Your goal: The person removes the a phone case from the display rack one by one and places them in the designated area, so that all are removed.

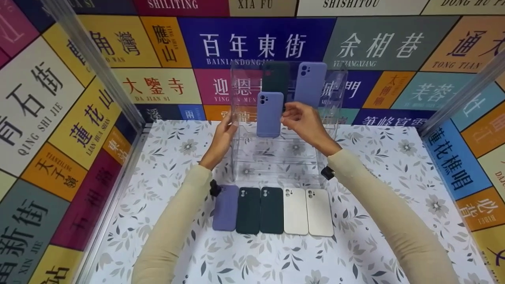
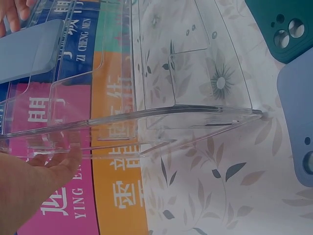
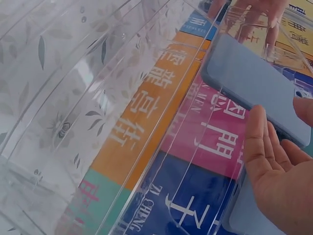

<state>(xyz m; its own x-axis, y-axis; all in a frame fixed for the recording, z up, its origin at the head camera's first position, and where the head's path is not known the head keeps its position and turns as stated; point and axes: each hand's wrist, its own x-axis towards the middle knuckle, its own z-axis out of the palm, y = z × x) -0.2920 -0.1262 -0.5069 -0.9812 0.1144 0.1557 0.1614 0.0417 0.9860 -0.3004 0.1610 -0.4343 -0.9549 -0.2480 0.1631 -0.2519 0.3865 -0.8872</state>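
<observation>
A clear stepped display stand is upright on the table. My left hand grips its left side, fingers at the side panel's edge. A light purple phone case leans on one of its steps. Beside that case is my right hand, its fingertips right at the case's right edge. In the right wrist view, the thumb overlaps the camera end of the case and the fingers lie fairly straight along its long edge. Higher on the stand are a dark green phone case, partly hidden, and another purple one.
In front of the stand lies a row of phone cases: one purple, two dark green and two cream. A flower-patterned cloth covers the table. Panels with printed street names wall in the back and sides.
</observation>
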